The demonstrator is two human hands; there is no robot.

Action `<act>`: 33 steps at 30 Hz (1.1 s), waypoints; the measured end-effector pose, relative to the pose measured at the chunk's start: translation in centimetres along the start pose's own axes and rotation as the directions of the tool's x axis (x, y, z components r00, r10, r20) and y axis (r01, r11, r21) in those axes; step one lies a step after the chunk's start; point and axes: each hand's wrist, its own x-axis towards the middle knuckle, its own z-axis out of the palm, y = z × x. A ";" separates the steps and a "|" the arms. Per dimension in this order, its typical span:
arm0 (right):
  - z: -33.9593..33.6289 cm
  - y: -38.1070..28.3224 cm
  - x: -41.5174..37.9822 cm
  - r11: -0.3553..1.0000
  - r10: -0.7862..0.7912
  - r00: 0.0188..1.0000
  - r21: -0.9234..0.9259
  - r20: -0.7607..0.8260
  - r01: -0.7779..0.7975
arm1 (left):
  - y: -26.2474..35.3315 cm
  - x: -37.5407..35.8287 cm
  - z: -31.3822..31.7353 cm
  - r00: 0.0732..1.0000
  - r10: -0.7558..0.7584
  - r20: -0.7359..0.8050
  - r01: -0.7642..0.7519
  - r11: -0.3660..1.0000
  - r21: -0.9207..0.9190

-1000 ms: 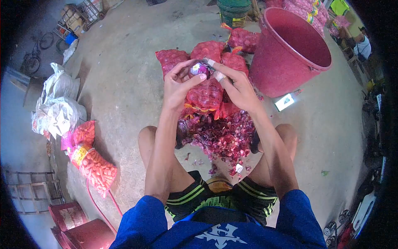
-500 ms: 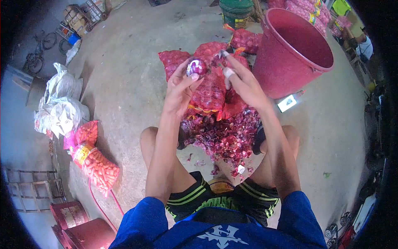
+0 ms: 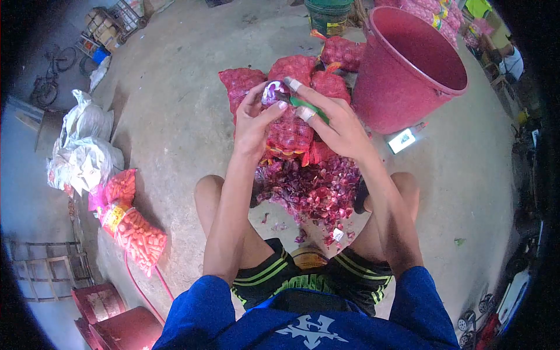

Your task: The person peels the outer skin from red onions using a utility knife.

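My left hand (image 3: 252, 125) is closed around a red onion (image 3: 272, 92), with white and purple patches showing on its surface. In my right hand (image 3: 338, 122) is a small knife with a green handle (image 3: 309, 107), its dark blade against or very near the onion. White tape wraps some of my right fingers. Directly beneath both hands sit red mesh bags of onions (image 3: 290, 135). A heap of onion skins (image 3: 315, 189) lies on the floor between my feet.
A large red barrel (image 3: 379, 87) stands right of the bags, with a lit phone (image 3: 401, 141) beside its base. To the left are white sacks (image 3: 96, 160) and a bag of carrots (image 3: 140, 236). A green bucket (image 3: 329, 20) is at the back. Someone sits at far right.
My hands have come together at the onion. The green knife handle now shows in my right hand, where before my right fingers were apart from the onion with dark scraps near them.
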 end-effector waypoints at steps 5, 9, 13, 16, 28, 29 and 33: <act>0.2 -0.1 0.0 0.994 -0.085 0.994 -0.068 -0.075 0.080 | -0.1 -0.1 0.1 1.000 0.017 -0.010 -0.017 0.998 0.053; -0.4 -1.1 0.1 0.990 0.026 1.000 -0.137 0.015 -0.024 | 0.1 -0.1 0.1 0.999 0.034 0.011 -0.034 0.997 0.064; 0.4 -0.5 0.3 0.996 0.087 0.996 0.016 -0.009 -0.086 | 0.5 -0.1 0.2 0.999 -0.031 0.024 0.031 1.000 -0.001; 1.1 0.2 0.3 0.999 0.035 0.985 0.044 -0.167 -0.028 | 0.4 0.2 0.3 0.997 -0.077 0.007 0.077 0.997 -0.029; 1.1 0.7 0.6 0.940 0.306 0.939 0.203 -0.157 -0.273 | 0.4 -0.5 0.7 0.989 -0.095 0.115 0.114 0.977 -0.180; 1.3 1.3 0.5 0.941 0.307 0.939 0.201 -0.157 -0.274 | 0.4 -0.6 0.8 0.989 -0.095 0.116 0.115 0.976 -0.182; 1.8 3.4 0.9 0.857 0.448 0.868 0.379 -0.213 -0.350 | 0.2 -0.3 0.8 0.989 0.019 0.145 0.005 0.986 -0.166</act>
